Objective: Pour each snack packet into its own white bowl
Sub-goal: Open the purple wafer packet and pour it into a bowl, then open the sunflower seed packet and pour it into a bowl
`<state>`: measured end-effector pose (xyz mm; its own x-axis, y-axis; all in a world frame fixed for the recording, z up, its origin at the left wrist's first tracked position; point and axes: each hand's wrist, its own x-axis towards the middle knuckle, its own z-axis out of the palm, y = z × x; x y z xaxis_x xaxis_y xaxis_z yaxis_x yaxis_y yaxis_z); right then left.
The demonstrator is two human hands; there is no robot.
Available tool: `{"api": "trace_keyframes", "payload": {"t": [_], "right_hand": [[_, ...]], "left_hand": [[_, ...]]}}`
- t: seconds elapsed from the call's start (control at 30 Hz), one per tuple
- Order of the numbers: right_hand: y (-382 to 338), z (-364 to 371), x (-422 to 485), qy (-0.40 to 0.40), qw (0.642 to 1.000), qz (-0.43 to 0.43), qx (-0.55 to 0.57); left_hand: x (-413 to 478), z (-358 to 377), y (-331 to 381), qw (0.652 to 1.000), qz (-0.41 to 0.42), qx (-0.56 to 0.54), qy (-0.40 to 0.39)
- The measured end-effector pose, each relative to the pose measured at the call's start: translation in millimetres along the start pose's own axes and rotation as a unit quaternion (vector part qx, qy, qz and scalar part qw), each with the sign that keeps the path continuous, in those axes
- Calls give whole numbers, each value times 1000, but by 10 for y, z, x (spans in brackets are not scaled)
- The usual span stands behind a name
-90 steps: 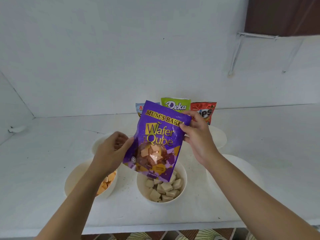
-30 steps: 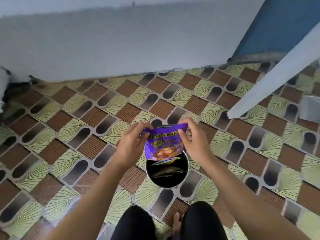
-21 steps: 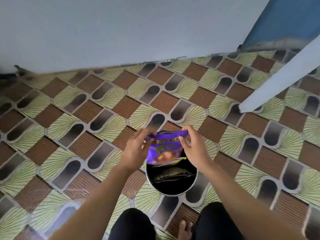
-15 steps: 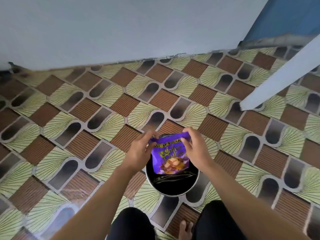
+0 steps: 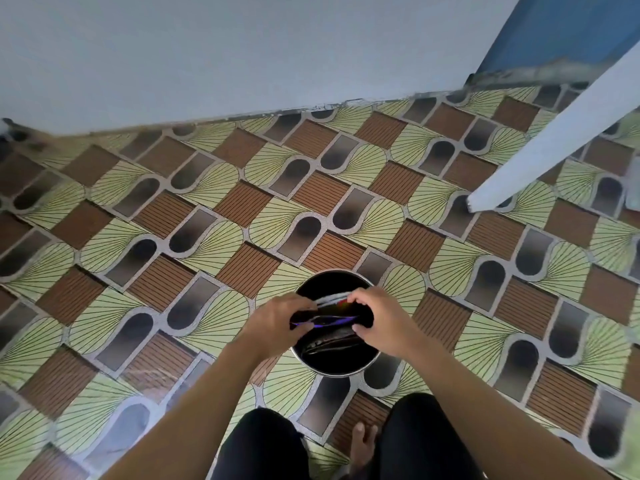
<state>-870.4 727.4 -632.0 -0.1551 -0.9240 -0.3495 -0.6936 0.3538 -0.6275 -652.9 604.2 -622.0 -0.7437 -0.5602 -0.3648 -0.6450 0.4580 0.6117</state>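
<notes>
Purple packet (image 5: 325, 319), seemingly emptied, was pinched by left hand (image 5: 277, 322) and right hand (image 5: 377, 318) over bin (image 5: 346, 365); bowls unseen, remainder unknown.

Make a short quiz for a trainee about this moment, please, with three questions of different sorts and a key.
1. True or false: both hands are over the black bin.
2. What lies under the bin? A) white counter B) patterned floor C) grass
3. Fill in: the left hand and right hand hold a flattened ____ packet.

Key: 1 true; 2 B, the patterned floor; 3 purple.
</notes>
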Motion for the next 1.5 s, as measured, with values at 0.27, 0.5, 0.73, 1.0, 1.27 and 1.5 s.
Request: {"api": "trace_keyframes", "payload": {"t": [0.27, 0.5, 0.73, 1.0, 1.27, 1.5], "right_hand": [[-1024, -877, -353, 84, 994, -46, 51], [-2632, -2516, -957, 115, 982, -121, 84], [-4268, -3826, -1388, 134, 965, -217, 64], [-5525, -4158, -1049, 169, 935, -305, 62], [-6709, -3878, -60, 202, 921, -328, 62], [-7688, -3718, 774, 213, 924, -304, 94]], "left_hand": [[-425, -1115, 910, 995, 2, 8, 95], [-1390, -2900, 2182, 976, 55, 60, 202], [-2451, -4431, 3142, 947, 65, 70, 306], [-3022, -5461, 2926, 882, 42, 86, 462], [-3113, -6482, 2013, 850, 26, 44, 525], [-2918, -7569, 1134, 875, 25, 62, 479]]}}
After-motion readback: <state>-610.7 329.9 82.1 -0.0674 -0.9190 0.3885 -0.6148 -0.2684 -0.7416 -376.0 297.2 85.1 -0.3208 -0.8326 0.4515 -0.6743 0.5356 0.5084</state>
